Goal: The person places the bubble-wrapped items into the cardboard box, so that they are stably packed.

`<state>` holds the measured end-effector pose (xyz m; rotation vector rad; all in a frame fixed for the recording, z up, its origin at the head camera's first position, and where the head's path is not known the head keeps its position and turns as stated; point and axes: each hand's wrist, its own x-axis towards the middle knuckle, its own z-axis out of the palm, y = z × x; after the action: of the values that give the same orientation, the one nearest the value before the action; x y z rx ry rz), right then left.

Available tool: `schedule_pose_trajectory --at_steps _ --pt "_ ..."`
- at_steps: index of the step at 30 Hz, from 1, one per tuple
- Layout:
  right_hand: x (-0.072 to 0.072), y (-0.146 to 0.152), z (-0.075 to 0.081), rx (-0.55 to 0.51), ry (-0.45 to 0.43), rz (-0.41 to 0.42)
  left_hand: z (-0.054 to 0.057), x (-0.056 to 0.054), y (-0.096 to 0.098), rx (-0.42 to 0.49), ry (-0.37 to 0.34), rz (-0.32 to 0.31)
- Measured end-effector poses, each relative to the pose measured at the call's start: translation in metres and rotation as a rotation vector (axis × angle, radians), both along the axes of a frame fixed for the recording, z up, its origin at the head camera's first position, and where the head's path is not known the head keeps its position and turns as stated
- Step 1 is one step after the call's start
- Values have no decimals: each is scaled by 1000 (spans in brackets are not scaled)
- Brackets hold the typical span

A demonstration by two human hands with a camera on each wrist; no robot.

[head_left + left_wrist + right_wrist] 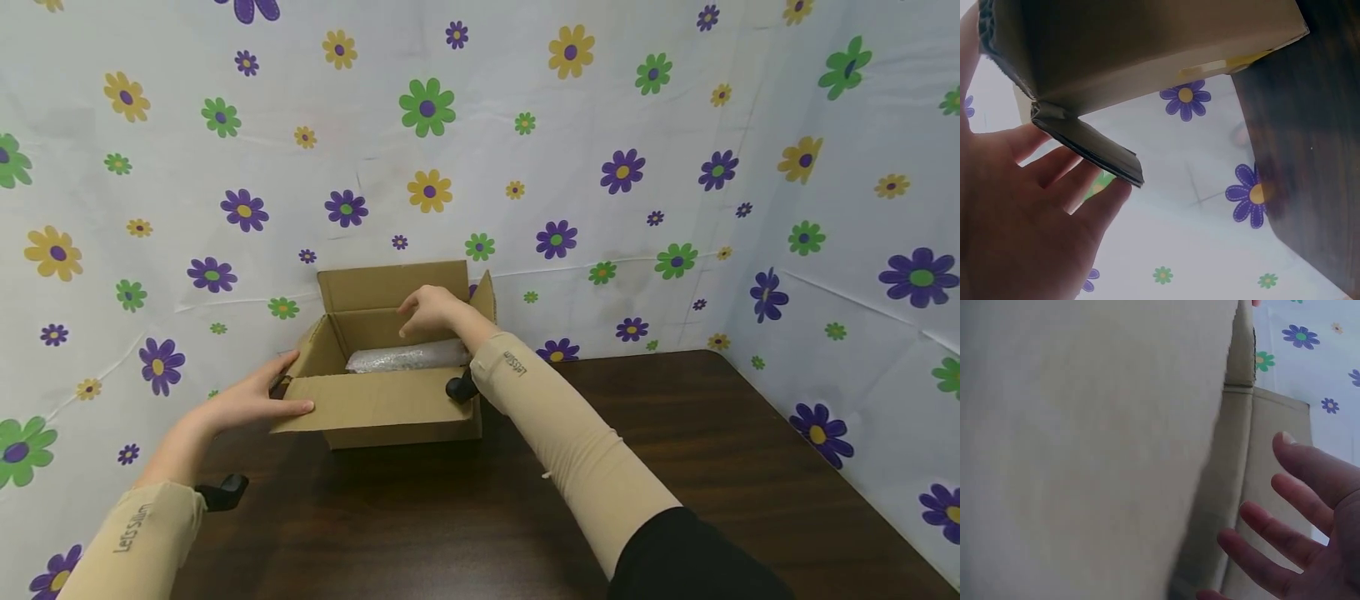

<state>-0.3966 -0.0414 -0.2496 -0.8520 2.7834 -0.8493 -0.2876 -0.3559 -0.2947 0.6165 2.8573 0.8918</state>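
Note:
An open-topped cardboard box (pixel 405 437) stands on the dark table near the back wall, its flaps raised or folded out. Inside lies a long bundle in clear bubble wrap (pixel 408 357); what it wraps cannot be made out. My left hand (pixel 251 396) holds the box at its front left corner, thumb over the front flap (pixel 375 400) and fingers along the left side. The left wrist view shows that hand (pixel 1035 187) at the flap's edge. Above the bundle hovers my right hand (pixel 438 312), holding nothing; in the right wrist view its fingers (pixel 1282 534) are spread.
The brown wooden table (pixel 637 433) extends to the right of the box and in front of it. Behind and to the right hangs a white sheet (pixel 480 158) with purple, green and yellow flowers. A back flap (pixel 393 286) leans up near that sheet.

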Motion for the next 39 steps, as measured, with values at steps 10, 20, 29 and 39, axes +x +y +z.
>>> schedule_pose_trajectory --at_steps 10,20,29,39 --pt "1 29 24 -15 70 64 12 -7 1 -89 37 -33" --pt "3 88 51 -57 161 22 37 -5 10 -114 54 -36" --pt "10 176 67 -97 169 -137 67 -2 -9 -191 111 58" --pt "29 258 38 -45 148 -209 75 4 -34 -206 152 117"
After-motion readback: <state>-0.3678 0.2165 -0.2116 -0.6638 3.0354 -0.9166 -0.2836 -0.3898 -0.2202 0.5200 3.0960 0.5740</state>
